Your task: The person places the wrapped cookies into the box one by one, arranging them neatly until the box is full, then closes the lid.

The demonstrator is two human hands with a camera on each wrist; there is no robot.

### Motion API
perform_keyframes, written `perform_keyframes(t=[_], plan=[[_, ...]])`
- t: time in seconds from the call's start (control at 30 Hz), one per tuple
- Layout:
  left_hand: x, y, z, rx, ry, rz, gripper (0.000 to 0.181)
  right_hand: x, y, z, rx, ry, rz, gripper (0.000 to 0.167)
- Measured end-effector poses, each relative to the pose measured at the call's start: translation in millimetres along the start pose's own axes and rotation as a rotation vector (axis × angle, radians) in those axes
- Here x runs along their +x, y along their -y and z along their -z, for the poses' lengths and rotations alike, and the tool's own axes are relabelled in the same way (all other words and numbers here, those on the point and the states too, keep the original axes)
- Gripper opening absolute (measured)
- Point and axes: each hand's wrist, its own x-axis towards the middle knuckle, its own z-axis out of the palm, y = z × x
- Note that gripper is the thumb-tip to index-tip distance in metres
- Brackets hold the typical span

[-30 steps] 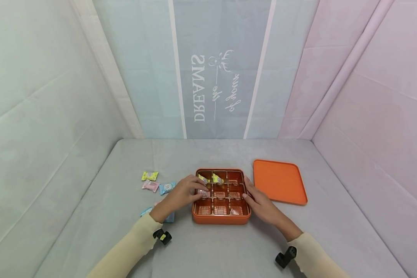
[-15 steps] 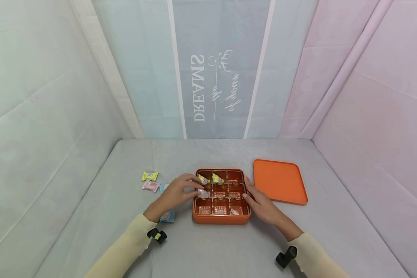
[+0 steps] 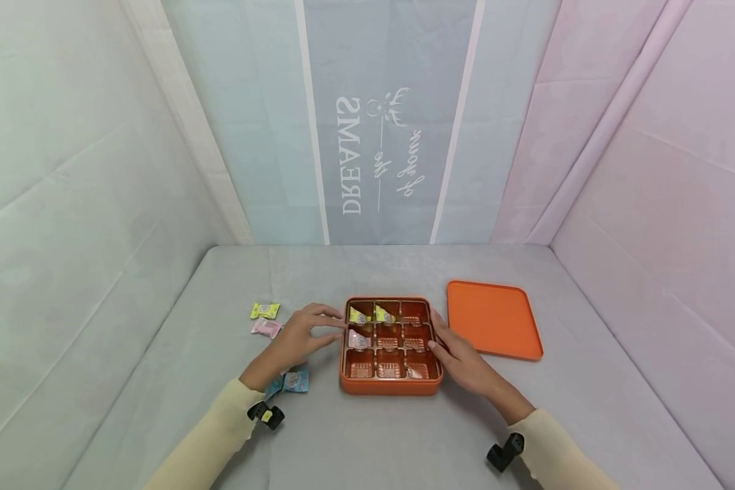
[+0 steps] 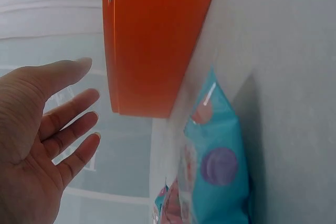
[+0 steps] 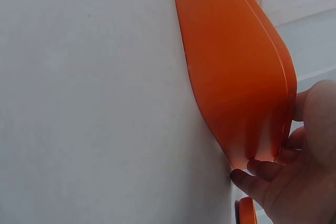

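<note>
An orange box [image 3: 392, 386] with a clear divided tray sits in the middle of the table. Two yellow wrapped candies [image 3: 384, 314] lie in its back-left and back-middle compartments, and a pink wrapped candy [image 3: 358, 339] lies in the middle-left one. My left hand [image 3: 297, 338] is beside the box's left side, fingers extended and holding nothing; the left wrist view shows a gap between it and the box [image 4: 152, 45]. My right hand [image 3: 462, 357] rests on the box's right side, fingers along the outer wall and thumb at the rim.
An orange lid [image 3: 495, 320] lies flat to the right of the box. Left of my left hand are a yellow candy [image 3: 265, 310] and a pink candy [image 3: 266, 328]. Blue candies [image 3: 296, 379] lie near my left wrist, partly hidden by it. Fabric walls surround the table.
My left hand has let go of the pink candy in the middle-left compartment and drawn back left, out of the box. My right hand has stayed on the box.
</note>
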Motion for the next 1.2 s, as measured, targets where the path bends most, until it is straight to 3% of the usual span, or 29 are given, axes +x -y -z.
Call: perform_keyframes(t=[0.57, 1.03, 1.2], plan=[[-17.8, 13.3, 14.0, 0.032, -0.035, 0.054, 0.027, 0.6, -2, 0, -0.003, 0.001, -0.005, 0.066], [-27.5, 19.5, 25.6, 0.071, -0.024, 0.099, 0.032, 0.1, -3, -1, -0.016, -0.001, 0.005, 0.066], [-32.3, 23.2, 29.4, 0.101, -0.007, 0.145, 0.033, 0.2, -2, -1, -0.015, -0.004, 0.012, 0.066]])
